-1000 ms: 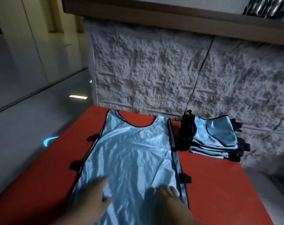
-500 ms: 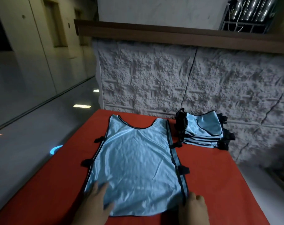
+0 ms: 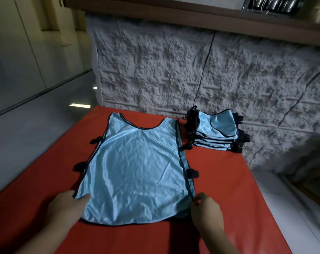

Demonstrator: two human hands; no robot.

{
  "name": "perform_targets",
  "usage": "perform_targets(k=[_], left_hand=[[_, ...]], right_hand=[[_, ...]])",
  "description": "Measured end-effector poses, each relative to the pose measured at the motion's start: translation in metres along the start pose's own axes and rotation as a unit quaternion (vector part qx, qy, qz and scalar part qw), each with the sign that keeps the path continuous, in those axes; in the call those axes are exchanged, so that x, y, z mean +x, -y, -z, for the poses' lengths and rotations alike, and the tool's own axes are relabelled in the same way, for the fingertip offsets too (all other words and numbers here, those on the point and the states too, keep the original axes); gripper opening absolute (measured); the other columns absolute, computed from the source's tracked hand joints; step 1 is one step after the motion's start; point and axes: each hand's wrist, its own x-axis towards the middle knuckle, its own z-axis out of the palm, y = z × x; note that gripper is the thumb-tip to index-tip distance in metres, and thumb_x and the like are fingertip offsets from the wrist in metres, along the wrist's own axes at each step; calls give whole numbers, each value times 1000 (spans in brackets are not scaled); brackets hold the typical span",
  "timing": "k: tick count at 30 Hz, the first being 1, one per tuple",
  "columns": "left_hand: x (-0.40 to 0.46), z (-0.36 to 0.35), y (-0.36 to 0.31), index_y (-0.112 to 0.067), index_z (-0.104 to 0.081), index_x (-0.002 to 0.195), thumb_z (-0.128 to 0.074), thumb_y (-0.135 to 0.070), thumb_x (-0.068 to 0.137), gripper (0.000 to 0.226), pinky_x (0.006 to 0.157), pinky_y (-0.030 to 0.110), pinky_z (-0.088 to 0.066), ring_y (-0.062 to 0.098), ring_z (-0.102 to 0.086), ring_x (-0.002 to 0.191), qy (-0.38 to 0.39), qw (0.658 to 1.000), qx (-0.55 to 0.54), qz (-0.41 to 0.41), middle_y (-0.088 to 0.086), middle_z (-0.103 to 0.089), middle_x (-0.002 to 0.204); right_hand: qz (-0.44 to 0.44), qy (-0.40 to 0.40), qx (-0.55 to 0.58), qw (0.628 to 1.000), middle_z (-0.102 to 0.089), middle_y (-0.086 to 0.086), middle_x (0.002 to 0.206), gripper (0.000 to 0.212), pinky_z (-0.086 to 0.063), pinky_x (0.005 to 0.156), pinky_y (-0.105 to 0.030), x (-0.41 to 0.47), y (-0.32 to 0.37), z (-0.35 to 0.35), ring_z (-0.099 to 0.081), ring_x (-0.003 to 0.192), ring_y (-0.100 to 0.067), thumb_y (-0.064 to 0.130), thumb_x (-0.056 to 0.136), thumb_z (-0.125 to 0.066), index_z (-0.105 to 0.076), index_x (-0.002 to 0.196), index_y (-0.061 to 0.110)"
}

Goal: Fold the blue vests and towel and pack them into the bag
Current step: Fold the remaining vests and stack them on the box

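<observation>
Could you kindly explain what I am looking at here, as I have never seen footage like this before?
There is no machine: a person wears a camera on the head, looking forward and down, so you see their own two hands. A red table stands against a rough white wall. On it a blue vest lies spread flat. The left hand holds its near left corner and the right hand pinches its near right edge. At the far right sits a stack of folded vests. No bag or towel is in view.
</observation>
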Motion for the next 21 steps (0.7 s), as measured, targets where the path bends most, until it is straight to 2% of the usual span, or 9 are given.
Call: perform_targets(k=[3, 5, 7, 9, 11, 13, 15, 17, 21], left_hand=[[2, 3, 3, -7, -76, 71, -81, -34, 79, 28, 51, 27, -41, 23, -54, 45, 85, 992, -98, 1, 5, -65, 53], [2, 5, 5, -1, -76, 79, -77, -26, 87, 26, 50, 24, -31, 18, -43, 45, 140, 980, -143, 22, 9, -59, 55], [3, 5, 5, 0, -77, 80, -75, -24, 88, 26, 51, 25, -30, 18, -43, 49, 154, 974, -161, 27, 12, -58, 57], [4, 5, 5, -2, -77, 75, -75, -22, 88, 24, 53, 27, -35, 22, -49, 51, 129, 975, -177, 22, 11, -62, 58], [3, 3, 3, -5, -79, 75, -79, -20, 86, 19, 58, 33, -46, 28, -63, 57, 109, 974, -200, 17, 11, -71, 66], [5, 4, 5, -7, -79, 72, -83, -20, 82, 17, 64, 36, -50, 31, -69, 64, 77, 974, -213, 23, 14, -75, 72], [8, 2, 10, -6, -76, 66, -84, -21, 79, 22, 62, 33, -48, 25, -62, 54, 49, 974, -219, 36, 10, -71, 61], [10, 2, 11, -1, -74, 68, -86, -28, 78, 30, 60, 34, -48, 22, -56, 47, 38, 972, -224, 63, 7, -64, 51], [10, 2, 10, 5, -68, 71, -81, -37, 83, 46, 58, 34, -48, 22, -55, 47, 19, 967, -230, 104, 12, -62, 48]], right_hand=[[23, 7, -11, 1000, -70, 3, 88, 27, -47, 68, -30, -3, 5, -2, -69, 89, -26, 53, 86, -59, -63, 89, 27], [20, 10, -9, 1000, -70, 2, 92, 26, -47, 69, -31, -1, 8, -4, -68, 91, -25, 52, 87, -60, -63, 94, 26], [9, 12, -19, 1000, -71, 0, 96, 28, -46, 69, -31, 3, 8, -7, -68, 93, -27, 48, 87, -62, -65, 97, 22], [4, 21, -39, 999, -72, -4, 96, 32, -45, 69, -31, 8, 8, -12, -69, 96, -30, 47, 87, -63, -68, 95, 17], [-1, 29, -43, 999, -73, -9, 94, 33, -47, 71, -33, 14, 8, -11, -70, 95, -33, 43, 87, -60, -70, 92, 11], [-9, 20, 5, 1000, -72, -15, 80, 31, -48, 67, -34, 20, 9, -13, -70, 84, -35, 33, 87, -58, -68, 76, 6], [-33, -6, 60, 998, -67, -18, 67, 34, -44, 63, -34, 26, 6, -10, -66, 72, -37, 24, 90, -55, -62, 64, 3], [-74, -18, 98, 992, -65, -17, 64, 35, -44, 62, -35, 29, 3, -7, -63, 67, -36, 21, 91, -55, -63, 63, 2], [-133, -16, 176, 975, -62, -15, 58, 36, -49, 62, -40, 30, 0, 0, -58, 58, -32, 20, 91, -57, -65, 64, -2]])
